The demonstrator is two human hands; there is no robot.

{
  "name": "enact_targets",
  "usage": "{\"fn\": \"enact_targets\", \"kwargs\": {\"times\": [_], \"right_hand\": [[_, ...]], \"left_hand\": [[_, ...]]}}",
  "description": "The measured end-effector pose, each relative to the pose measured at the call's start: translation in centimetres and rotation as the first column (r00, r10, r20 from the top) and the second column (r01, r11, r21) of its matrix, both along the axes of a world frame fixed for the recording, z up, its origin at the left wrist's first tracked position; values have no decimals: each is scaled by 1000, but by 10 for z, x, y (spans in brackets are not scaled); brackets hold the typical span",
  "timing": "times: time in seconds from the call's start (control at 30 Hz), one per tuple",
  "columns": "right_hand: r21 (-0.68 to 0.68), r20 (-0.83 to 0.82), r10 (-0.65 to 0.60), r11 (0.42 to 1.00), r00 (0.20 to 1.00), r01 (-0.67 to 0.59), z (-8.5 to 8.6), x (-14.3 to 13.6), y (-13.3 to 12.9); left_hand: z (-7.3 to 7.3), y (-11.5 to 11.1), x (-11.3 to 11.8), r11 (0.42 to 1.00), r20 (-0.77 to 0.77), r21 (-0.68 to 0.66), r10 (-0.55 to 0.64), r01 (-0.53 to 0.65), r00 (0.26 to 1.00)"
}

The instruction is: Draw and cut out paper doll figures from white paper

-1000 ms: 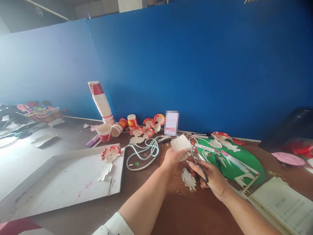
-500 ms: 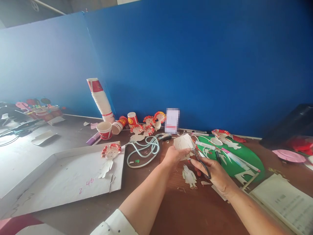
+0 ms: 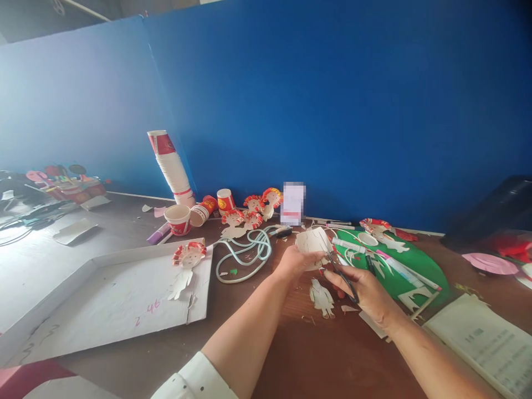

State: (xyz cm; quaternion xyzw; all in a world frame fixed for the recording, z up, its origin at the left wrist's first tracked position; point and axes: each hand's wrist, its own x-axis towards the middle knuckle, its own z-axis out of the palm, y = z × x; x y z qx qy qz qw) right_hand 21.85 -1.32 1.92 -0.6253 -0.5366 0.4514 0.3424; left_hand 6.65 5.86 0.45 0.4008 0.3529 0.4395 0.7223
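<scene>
My left hand (image 3: 297, 261) grips a piece of white paper (image 3: 311, 240) by its lower edge, thumb on top. Faint drawn lines show on the paper. My right hand (image 3: 362, 288) is closed round the dark handles of a pair of scissors (image 3: 346, 281). The blades reach the right edge of the paper, close to my left thumb. Just below both hands, a white paper cut-out figure (image 3: 321, 299) lies flat on the brown table (image 3: 307, 360), with small paper scraps around it.
Right of my hands, a round green sheet (image 3: 428, 266) carries markers and scraps, beside an open book (image 3: 477, 338). To the left are a looped pale cable (image 3: 233, 277), a shallow white box lid (image 3: 124, 299) and a tall leaning stack of paper cups (image 3: 172, 172). A blue partition (image 3: 332, 111) stands behind.
Both hands stay in nearly the same place with the paper and scissors. The scissor blades look slightly further apart over the paper's edge. The view has shifted only a little.
</scene>
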Motion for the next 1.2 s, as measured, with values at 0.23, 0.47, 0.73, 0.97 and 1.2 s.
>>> {"fn": "enact_targets", "kwargs": {"times": [0.23, 0.47, 0.73, 0.97, 1.2], "right_hand": [[-11, 44, 17, 1000, 999, -17, 1, -1, 0], [-34, 39, 16, 999, 999, -15, 5, -2, 0], [-33, 48, 66, 997, 997, -64, 6, 0, 0], [-21, 79, 150, 989, 986, -149, 2, 8, 2], [-82, 4, 146, 986, 989, -145, 5, 9, 2]], "left_hand": [[-4, 4, -2, 1000, -16, 15, -12, 12, 1000], [-8, 7, -4, 1000, -48, 18, -18, 19, 999], [-11, 9, -7, 997, -44, 44, -61, 63, 997], [-16, 16, -13, 988, -115, 86, -121, 131, 986], [-16, 21, -16, 982, -237, 107, -126, 154, 963]]}}
